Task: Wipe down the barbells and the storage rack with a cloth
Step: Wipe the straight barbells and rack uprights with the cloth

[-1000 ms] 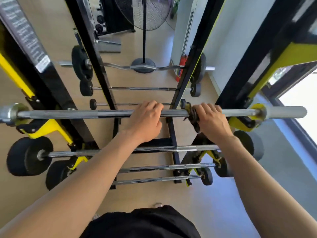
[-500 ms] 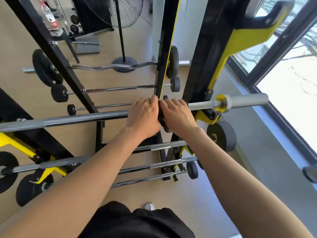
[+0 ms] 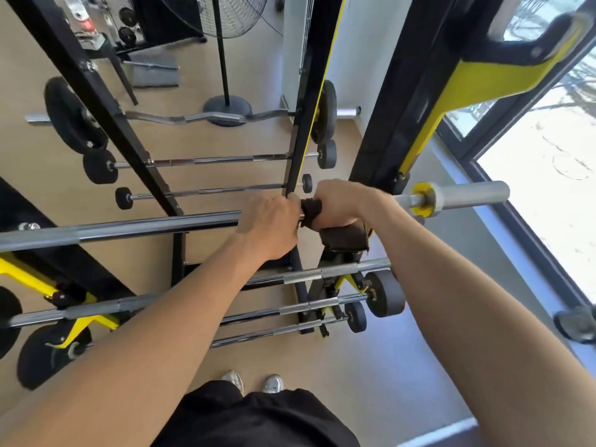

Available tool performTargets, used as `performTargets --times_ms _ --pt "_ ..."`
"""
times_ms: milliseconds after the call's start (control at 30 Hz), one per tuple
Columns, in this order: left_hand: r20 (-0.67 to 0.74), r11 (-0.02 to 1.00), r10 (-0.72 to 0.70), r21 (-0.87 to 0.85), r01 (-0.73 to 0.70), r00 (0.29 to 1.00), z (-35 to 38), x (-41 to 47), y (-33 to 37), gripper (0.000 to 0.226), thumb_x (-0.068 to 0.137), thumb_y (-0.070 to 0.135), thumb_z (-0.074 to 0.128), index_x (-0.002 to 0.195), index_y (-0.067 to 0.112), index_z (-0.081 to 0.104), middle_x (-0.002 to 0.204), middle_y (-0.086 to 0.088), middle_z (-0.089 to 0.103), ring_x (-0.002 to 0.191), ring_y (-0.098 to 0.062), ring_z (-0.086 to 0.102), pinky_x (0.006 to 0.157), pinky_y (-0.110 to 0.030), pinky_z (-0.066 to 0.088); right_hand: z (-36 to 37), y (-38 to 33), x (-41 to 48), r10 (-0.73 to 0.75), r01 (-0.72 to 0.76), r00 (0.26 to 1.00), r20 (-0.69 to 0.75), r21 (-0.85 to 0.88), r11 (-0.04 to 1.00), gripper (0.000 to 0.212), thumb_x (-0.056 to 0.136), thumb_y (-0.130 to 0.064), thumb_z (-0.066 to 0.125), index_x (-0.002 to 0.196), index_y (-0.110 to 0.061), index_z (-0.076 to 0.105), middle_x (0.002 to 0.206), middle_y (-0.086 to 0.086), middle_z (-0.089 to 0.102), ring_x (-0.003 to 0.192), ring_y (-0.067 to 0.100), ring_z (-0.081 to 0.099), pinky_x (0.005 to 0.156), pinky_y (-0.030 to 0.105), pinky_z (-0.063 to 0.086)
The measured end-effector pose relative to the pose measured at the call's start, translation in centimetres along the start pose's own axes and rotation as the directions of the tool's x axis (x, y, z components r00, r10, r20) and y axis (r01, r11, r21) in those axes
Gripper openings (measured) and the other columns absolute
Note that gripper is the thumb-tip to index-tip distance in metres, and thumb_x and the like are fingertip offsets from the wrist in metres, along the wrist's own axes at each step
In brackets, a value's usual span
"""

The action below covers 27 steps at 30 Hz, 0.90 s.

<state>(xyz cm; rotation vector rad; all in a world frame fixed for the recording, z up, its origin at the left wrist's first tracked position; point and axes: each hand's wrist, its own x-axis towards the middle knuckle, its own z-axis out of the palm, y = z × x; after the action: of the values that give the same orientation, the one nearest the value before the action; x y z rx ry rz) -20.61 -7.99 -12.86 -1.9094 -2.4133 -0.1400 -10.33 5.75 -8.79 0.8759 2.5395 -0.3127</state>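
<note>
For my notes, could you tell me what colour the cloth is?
The cloth is dark brown; head view.

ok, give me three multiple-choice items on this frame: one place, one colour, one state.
1. Where is the cloth? A) in a bucket B) wrapped round the top barbell under the right hand C) in a pocket
2. Colour of the collar at that barbell's right end? A) red B) blue C) yellow
3. The left hand? A) grips the barbell B) hangs open C) holds a bottle
B: cloth shows on the bar under that hand. C: yellow ring beside the sleeve. A: fingers curl over the bar.
</note>
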Motion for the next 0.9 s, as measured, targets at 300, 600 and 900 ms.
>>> performTargets --times_ms 300,600,900 --pt "0.055 0.998 -0.059 0.029 0.057 0.997 -1.0 1.3 0.5 0.017 0.096 0.035 0.066 0.097 0.018 0.064 0.091 -0.007 0.067 0.071 -0.022 0.054 0.05 -0.029 0.026 6.8 2.4 -1.0 -0.118 -0.087 0.706 -0.698 -0.251 0.964 0.03 0.082 -0.022 0.076 0.104 -0.013 0.058 0.078 0.005 0.065 0.068 0.032 0.063 0.062 0.037 0.042" --pt "-0.011 0.994 -0.099 0.052 0.099 0.995 0.1 1.0 0.7 0.01 0.093 0.023 0.063 0.085 0.019 0.066 0.061 0.003 0.041 0.058 -0.023 0.048 0.052 -0.029 0.031 -1.4 1.9 1.8 0.131 -0.162 0.944 0.302 0.079 0.984 0.028 0.068 -0.035 0.084 0.09 -0.02 0.074 0.085 0.004 0.076 0.077 0.025 0.075 0.072 0.038 0.063" --pt "0.106 0.958 -0.27 -0.068 0.278 0.957 -0.7 2.1 1.8 0.02 0.086 0.038 0.075 0.081 0.022 0.065 0.066 0.003 0.051 0.06 -0.018 0.054 0.058 -0.03 0.046 9.7 3.2 -1.2 -0.144 -0.073 0.611 -0.778 -0.236 0.969 0.024 0.09 -0.015 0.067 0.113 -0.013 0.059 0.099 0.009 0.062 0.091 0.032 0.057 0.086 0.046 0.044"
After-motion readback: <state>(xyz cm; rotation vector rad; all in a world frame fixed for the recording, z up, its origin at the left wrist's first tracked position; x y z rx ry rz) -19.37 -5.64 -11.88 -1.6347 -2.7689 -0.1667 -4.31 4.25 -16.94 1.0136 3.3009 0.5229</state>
